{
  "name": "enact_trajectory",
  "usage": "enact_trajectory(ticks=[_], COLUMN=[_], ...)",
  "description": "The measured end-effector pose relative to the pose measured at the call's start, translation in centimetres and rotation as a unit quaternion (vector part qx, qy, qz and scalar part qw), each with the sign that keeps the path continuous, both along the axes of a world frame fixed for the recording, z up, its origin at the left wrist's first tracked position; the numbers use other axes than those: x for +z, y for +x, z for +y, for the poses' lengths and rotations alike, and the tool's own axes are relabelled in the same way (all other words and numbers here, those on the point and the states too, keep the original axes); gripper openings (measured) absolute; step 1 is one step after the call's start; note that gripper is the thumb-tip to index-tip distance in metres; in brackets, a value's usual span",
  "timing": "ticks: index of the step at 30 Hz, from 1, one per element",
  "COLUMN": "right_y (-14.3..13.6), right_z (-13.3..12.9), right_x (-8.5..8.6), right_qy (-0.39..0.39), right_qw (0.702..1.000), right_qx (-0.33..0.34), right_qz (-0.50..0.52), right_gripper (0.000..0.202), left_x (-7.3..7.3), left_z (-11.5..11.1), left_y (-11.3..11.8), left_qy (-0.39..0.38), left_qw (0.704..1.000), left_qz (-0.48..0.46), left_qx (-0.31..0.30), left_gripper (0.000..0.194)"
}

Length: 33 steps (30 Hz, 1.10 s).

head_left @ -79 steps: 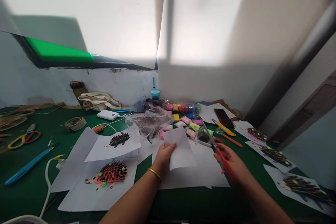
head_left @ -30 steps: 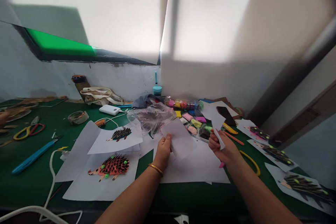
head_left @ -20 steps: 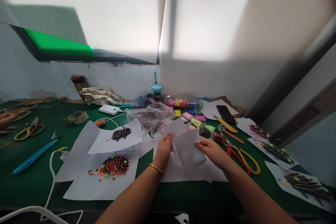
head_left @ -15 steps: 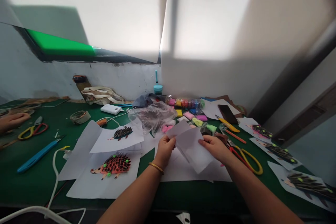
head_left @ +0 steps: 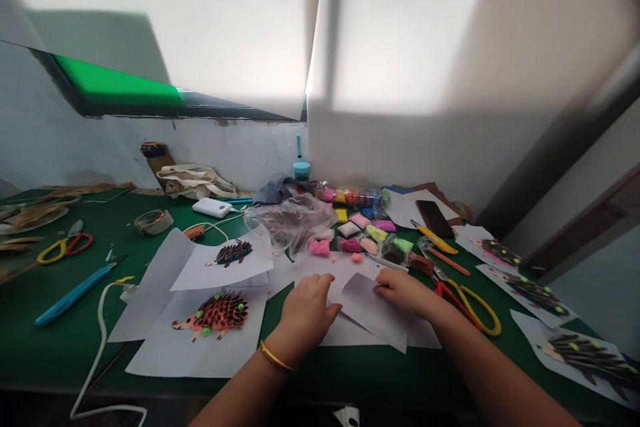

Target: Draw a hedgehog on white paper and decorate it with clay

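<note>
Right hand [head_left: 400,290] pinches a small white sheet [head_left: 380,315] by its upper edge, over a larger white sheet [head_left: 345,335] on the green table [head_left: 350,368].

Nearest, a gold bangle [head_left: 276,357] circles the left wrist; the left hand [head_left: 307,313] is just beside the small sheet, thumb and forefinger spread apart, and whether it touches the larger sheet I cannot tell. To its left lies a paper bearing a pink hedgehog [head_left: 220,315]; to the right of the right hand lie red-and-yellow scissors [head_left: 451,281]. Just past the hands, colourful packets [head_left: 349,245] cluster near a crumpled plastic bag [head_left: 293,223], with a dark phone [head_left: 435,217] to their right. Farther back, a wrapped row of coloured pieces [head_left: 353,197] lies near a blue cup [head_left: 301,171] by the wall [head_left: 240,147].
</note>
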State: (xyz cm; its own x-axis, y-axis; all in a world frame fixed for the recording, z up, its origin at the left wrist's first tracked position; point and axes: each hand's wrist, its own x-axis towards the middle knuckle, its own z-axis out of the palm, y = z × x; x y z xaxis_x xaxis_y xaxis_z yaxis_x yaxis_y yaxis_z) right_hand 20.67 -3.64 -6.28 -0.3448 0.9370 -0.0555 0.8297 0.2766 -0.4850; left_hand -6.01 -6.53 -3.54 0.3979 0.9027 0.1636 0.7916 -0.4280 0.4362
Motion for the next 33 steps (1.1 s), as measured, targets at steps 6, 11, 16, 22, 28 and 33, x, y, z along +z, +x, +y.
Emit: enact_trajectory(ticks=[6, 11, 16, 22, 28, 33], right_y=[-1.8, -3.3, -3.5, -2.7, -2.4, -2.3], right_z=[0.1, 0.2, -1.1, -4.7, -5.6, -5.6], right_x=[0.4, 0.4, 0.0, -2.2, -4.2, -4.2], right_qy=[0.139, 0.153, 0.205, 0.156, 0.189, 0.196], right_qw=[0.985, 0.981, 0.97, 0.986, 0.981, 0.98], right_qx=[0.011, 0.002, -0.077, -0.009, -0.026, -0.027], right_qz=[-0.103, -0.122, -0.101, -0.065, -0.038, -0.026], right_gripper=[0.018, 0.019, 0.043, 0.033, 0.037, 0.037], left_x=[-0.7, -1.5, -3.1, -3.9, -3.3, -2.5], left_z=[0.2, -0.5, -0.9, -0.9, 1.2, 2.6], left_y=[-0.3, 1.3, 2.1, 1.7, 0.9, -0.5], left_qy=[0.091, 0.084, 0.023, 0.009, 0.021, 0.001], left_qw=[0.995, 0.971, 0.962, 0.963, 0.982, 0.986], left_qz=[-0.018, -0.04, 0.042, 0.044, 0.043, 0.057], left_qx=[-0.043, -0.222, -0.269, -0.267, -0.181, -0.159], left_gripper=[0.036, 0.03, 0.048, 0.055, 0.043, 0.05])
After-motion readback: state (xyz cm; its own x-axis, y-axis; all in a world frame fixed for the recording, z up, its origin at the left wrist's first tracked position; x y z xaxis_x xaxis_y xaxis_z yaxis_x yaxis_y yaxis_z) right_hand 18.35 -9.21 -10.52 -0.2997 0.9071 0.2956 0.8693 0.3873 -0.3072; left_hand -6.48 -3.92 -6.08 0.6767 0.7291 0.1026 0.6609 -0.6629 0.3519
